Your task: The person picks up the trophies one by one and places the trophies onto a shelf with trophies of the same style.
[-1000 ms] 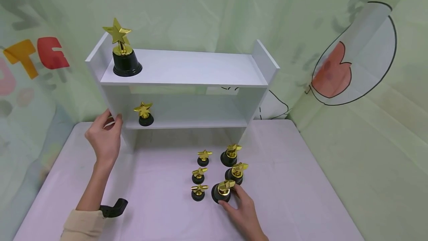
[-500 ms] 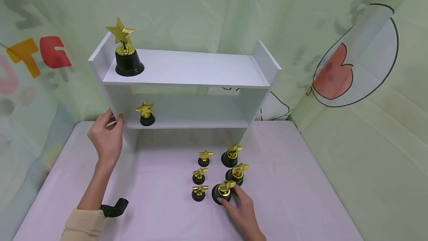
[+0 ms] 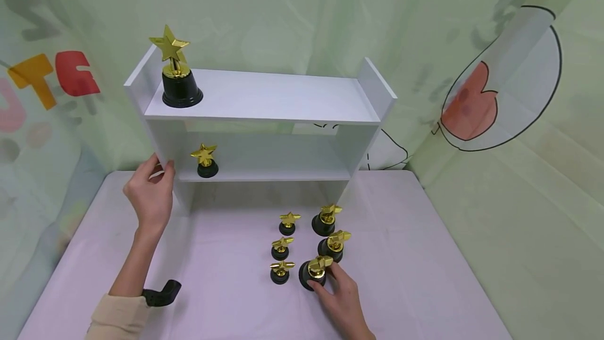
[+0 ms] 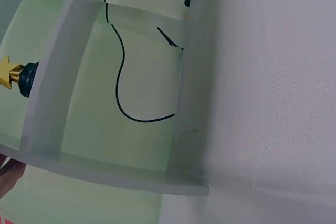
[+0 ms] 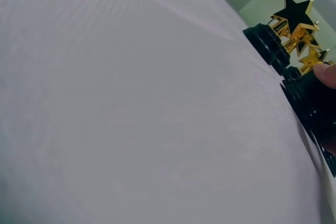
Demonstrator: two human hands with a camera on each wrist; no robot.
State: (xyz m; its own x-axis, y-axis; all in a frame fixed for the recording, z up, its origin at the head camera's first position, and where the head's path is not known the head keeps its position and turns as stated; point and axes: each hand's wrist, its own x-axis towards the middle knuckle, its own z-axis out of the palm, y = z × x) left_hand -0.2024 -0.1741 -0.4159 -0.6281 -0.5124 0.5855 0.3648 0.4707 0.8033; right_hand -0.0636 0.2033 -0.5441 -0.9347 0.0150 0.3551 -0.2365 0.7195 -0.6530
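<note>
Our R hand point(image 3: 343, 298) has thumb & fingers closed on the front trophy point(image 3: 311, 275) by its black base, at the table point(image 3: 406, 266) (can't tell if fully down), near a small trophy point(image 3: 280, 274) on its L w/ a bigger trophy point(image 3: 333, 244) just behind. Our L hand point(image 3: 151, 193) grips the shelf point(image 3: 264, 96) by its L side. Looks like the pick-up step; next move prob. needs a steady lift clear of both.
</note>
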